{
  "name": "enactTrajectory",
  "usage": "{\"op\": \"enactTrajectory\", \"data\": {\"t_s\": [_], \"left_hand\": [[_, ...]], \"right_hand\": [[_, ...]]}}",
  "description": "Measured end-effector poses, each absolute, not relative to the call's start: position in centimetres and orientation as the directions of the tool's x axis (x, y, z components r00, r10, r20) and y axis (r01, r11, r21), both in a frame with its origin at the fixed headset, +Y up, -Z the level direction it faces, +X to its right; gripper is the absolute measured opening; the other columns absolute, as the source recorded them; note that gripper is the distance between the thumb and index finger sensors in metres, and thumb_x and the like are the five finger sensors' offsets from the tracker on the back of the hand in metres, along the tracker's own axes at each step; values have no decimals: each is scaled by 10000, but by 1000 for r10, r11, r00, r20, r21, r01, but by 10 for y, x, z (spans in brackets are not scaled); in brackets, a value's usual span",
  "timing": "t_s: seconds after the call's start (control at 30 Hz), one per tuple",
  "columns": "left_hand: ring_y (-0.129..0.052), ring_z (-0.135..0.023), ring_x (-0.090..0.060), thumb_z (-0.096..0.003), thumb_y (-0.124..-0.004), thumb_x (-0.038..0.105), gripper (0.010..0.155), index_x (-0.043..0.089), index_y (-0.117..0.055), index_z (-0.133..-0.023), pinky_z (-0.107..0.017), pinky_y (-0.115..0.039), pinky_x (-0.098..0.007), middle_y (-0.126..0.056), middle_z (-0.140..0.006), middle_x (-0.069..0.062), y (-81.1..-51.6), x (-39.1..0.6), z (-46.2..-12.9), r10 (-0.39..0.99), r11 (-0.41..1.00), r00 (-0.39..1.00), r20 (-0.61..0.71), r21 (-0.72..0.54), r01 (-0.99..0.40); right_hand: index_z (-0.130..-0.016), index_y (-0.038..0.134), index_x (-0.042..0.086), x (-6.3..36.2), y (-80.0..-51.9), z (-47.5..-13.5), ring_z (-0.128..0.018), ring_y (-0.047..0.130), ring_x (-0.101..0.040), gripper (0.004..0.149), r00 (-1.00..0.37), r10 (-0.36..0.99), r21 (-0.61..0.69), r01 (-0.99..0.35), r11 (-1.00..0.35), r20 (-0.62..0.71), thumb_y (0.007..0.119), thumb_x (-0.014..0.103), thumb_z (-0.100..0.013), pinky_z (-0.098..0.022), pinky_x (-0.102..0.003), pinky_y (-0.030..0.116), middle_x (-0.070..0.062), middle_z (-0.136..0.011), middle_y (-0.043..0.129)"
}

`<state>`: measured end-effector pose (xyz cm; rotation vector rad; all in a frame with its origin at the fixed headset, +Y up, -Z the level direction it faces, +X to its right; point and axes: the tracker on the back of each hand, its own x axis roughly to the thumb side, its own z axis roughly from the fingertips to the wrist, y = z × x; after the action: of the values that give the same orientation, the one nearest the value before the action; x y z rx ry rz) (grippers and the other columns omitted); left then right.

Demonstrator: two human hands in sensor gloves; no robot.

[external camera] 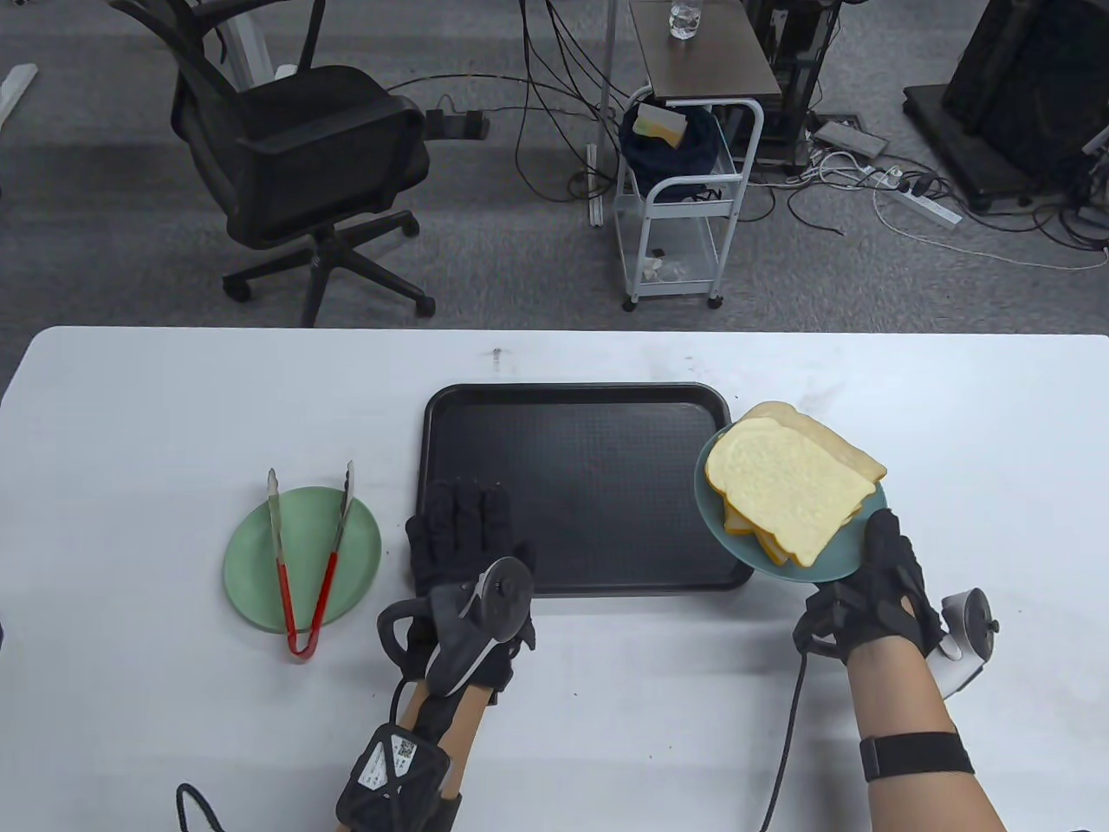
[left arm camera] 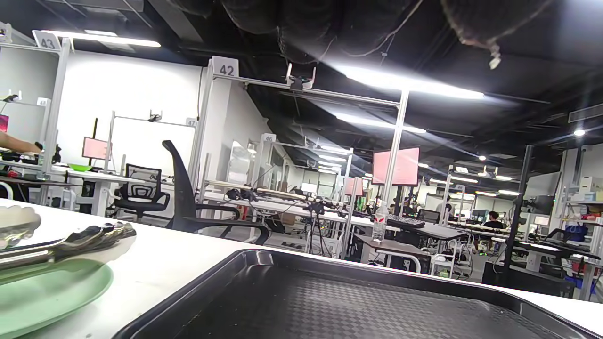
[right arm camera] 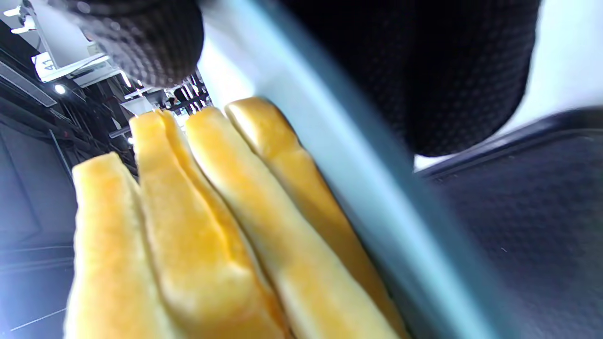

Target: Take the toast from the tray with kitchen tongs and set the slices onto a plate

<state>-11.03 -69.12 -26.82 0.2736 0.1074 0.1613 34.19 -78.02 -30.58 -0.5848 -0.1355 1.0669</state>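
we see the toast slices [external camera: 793, 485] stacked on a blue-green plate [external camera: 845, 555] that our right hand [external camera: 875, 598] holds tilted over the right edge of the black tray [external camera: 572, 485], which sits mid-bench on the white bench [external camera: 173, 407]. the right hand grips the plate's near rim, thumb on top beside the toast, fingers curled beneath; in the right wrist view the toast slices [right arm camera: 198, 221] show edge-on, four crusts side by side against the plate [right arm camera: 330, 155], with a gloved fingertip [right arm camera: 141, 37] at the top.

our left hand [external camera: 468, 555] lies flat with straight fingers on the tray's near-left corner, holding nothing. the toast is well apart from it, across the tray.

the kitchen tongs [external camera: 308, 555], red-handled with metal arms spread apart, rest on a green plate [external camera: 251, 572] left of the tray, just beside the left hand but not touched. the left wrist view shows the tongs' tips [left arm camera: 99, 235] above that green plate [left arm camera: 52, 292] and the tray [left arm camera: 330, 301] floor bare.

readable writing: frame posts in the room behind carry number tags "42" [left arm camera: 226, 69] and "43" [left arm camera: 47, 42].
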Motion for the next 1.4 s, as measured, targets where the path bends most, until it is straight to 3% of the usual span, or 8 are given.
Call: {"op": "enactTrajectory", "data": {"t_s": [0.27,0.6,0.9,0.97,1.13,1.23,1.27,1.4], "left_hand": [[-374,-1126,-260,-443,-594,605,661,354,-488,-1046,-796,-410,-501,-474,-1189,33,-688,-117,-266,201,942,976,-86,289,-169],[-376,-1125,-258,-441,-598,607,663,354,-493,-1044,-795,-409,-503,-478,-1189,33,-689,-113,-267,200,944,977,-71,283,-172],[-373,-1123,-259,-442,-601,605,662,351,-495,-1044,-792,-408,-506,-478,-1188,31,-690,-110,-267,201,946,978,-61,270,-177],[-373,-1121,-261,-441,-604,604,663,349,-496,-1043,-791,-407,-507,-480,-1187,28,-690,-110,-267,201,948,978,-60,265,-178],[-374,-1119,-266,-441,-608,602,665,342,-499,-1044,-787,-409,-512,-482,-1186,23,-690,-108,-266,203,950,978,-57,254,-183],[-377,-1118,-268,-441,-609,600,666,340,-500,-1044,-787,-408,-513,-485,-1186,20,-690,-107,-265,204,950,978,-50,251,-185],[-379,-1118,-270,-441,-609,600,665,340,-501,-1044,-786,-409,-513,-487,-1185,17,-690,-106,-265,204,951,978,-46,248,-187],[-381,-1118,-269,-441,-607,599,666,338,-502,-1045,-786,-410,-513,-490,-1185,18,-690,-104,-264,208,950,978,-33,244,-194]], "right_hand": [[-889,572,243,385,-767,-349,-552,1104,-285,478,467,867,-689,-687,231,-176,701,475,-491,-418,-459,921,-115,-812,907],[-911,534,174,418,-810,-363,-662,1025,-376,486,591,761,-789,-588,179,-268,712,380,-508,-359,-436,967,-159,-875,837],[-927,495,164,429,-837,-355,-719,957,-439,503,662,691,-827,-537,166,-292,710,351,-513,-391,-464,948,-213,-915,764],[-954,460,157,429,-835,-353,-776,893,-458,537,665,694,-824,-535,184,-277,691,365,-516,-443,-490,907,-231,-956,708],[-1061,221,59,429,-819,-346,-963,526,-554,797,659,705,-727,-615,305,-262,595,509,-520,-613,-635,614,-342,-1063,312],[-1066,195,62,429,-806,-336,-960,369,-607,812,582,746,-685,-688,240,-323,585,526,-524,-625,-664,525,-363,-1056,190],[-1066,204,66,430,-800,-332,-957,393,-600,810,530,778,-677,-711,191,-337,587,529,-523,-626,-656,532,-365,-1053,211],[-1073,235,96,415,-759,-326,-960,407,-564,784,194,913,-592,-803,-63,-360,591,531,-526,-623,-647,515,-318,-1069,237]]}}
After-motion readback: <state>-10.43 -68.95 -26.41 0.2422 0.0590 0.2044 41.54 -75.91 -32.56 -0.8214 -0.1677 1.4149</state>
